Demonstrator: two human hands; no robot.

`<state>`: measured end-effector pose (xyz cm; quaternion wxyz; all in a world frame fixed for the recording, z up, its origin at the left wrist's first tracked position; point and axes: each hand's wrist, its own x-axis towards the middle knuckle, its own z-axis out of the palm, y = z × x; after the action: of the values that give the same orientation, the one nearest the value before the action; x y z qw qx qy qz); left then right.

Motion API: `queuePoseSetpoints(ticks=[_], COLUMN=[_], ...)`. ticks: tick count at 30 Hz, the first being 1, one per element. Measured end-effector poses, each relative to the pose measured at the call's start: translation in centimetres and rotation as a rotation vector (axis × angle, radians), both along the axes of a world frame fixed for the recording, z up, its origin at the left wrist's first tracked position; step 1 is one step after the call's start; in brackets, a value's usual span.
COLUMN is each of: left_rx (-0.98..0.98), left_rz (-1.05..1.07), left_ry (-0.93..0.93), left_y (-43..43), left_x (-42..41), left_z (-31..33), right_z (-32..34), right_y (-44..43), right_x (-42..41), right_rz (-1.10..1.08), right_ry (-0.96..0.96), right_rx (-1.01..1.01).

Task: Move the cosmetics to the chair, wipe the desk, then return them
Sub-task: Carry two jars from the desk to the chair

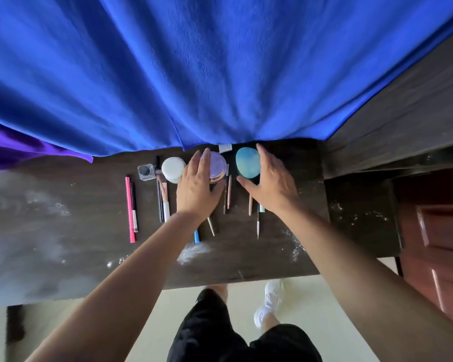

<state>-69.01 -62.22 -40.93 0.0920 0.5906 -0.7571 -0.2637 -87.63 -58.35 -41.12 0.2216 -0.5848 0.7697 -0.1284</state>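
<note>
Dark wooden table (63, 205), dusty, white powder smears at far left and near the front edge. Blue curtain (194, 74) hangs down to the table's back edge, just behind the cosmetics.

Left to right along the row: pink pencil (130, 210) with a darker pencil beside it; small glass ink-like bottle (146, 172); white round jar (173, 169) with a brush (164, 197) and thin liners lying in front. Next, lilac round compact (217, 165), gold-rimmed. Slim pencils (229, 192) lie between the two compacts. Then teal egg-shaped compact (248, 162); more thin brushes in front of it, partly hidden under the wrists.

Left hand (198, 189): fingers spread and lying over the left side of the lilac compact, thumb curled at its near edge; loosely cupped, not clamped.

Right hand (270, 186): wide open, fingers along the right side of the teal compact, thumb reaching to its near side; contact uncertain.

Brown cabinet door (434, 244) at right.
</note>
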Motion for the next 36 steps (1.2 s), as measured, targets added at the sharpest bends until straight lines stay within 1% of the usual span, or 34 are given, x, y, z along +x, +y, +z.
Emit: queuePoseSetpoints(ticks=[2, 5, 9, 13, 16, 20, 22, 24, 26, 30, 33, 36], left_rx=[-0.033, -0.058, -0.151, -0.243, -0.298, -0.356, -0.380, -0.380, -0.385, -0.450, -0.488, -0.496], left_rz=[0.031, 0.046, 0.088, 0.134, 0.150, 0.164, 0.185, 0.181, 0.123, -0.049, -0.225, -0.432], left_ry=[0.009, 0.007, 0.087, 0.179, 0.235, 0.261, 0.270, 0.318, 0.357, 0.378, 0.431, 0.476], left_y=[-0.1, 0.4, 2.2, 4.8, 8.0, 12.1, 14.6, 16.8, 18.4, 20.2, 22.3, 25.6], left_x=[-0.3, -0.2, 0.6, 0.5, -0.2, -1.4, -2.5, -3.6, -5.2, -9.0, -11.9, -13.8], left_z=[0.1, 0.8, 3.4, 8.8, 13.1, 16.8, 18.3, 19.6, 20.9, 22.9, 23.8, 23.7], right_z=[-0.1, 0.6, 2.7, 7.3, 11.0, 14.0, 15.3, 16.5, 17.6, 19.9, 20.9, 20.6], right_y=[-0.1, 0.7, 3.6, 6.7, 9.5, 12.6, 14.8, 17.6, 20.7, 27.8, 34.2, 41.8], right_x=[0.1, -0.2, -1.3, -3.3, -4.7, -5.9, -6.9, -7.8, -9.2, -12.1, -12.9, -11.9], right_rz=[0.003, -0.014, -0.056, -0.065, -0.080, -0.103, -0.094, -0.100, -0.141, -0.300, -0.478, -0.690], right_ry=[0.021, -0.017, -0.051, -0.044, -0.095, -0.202, -0.205, -0.190, -0.166, -0.078, 0.029, 0.063], right_rx=[-0.031, -0.058, -0.129, -0.241, -0.351, -0.538, -0.592, -0.606, -0.626, -0.699, -0.755, -0.789])
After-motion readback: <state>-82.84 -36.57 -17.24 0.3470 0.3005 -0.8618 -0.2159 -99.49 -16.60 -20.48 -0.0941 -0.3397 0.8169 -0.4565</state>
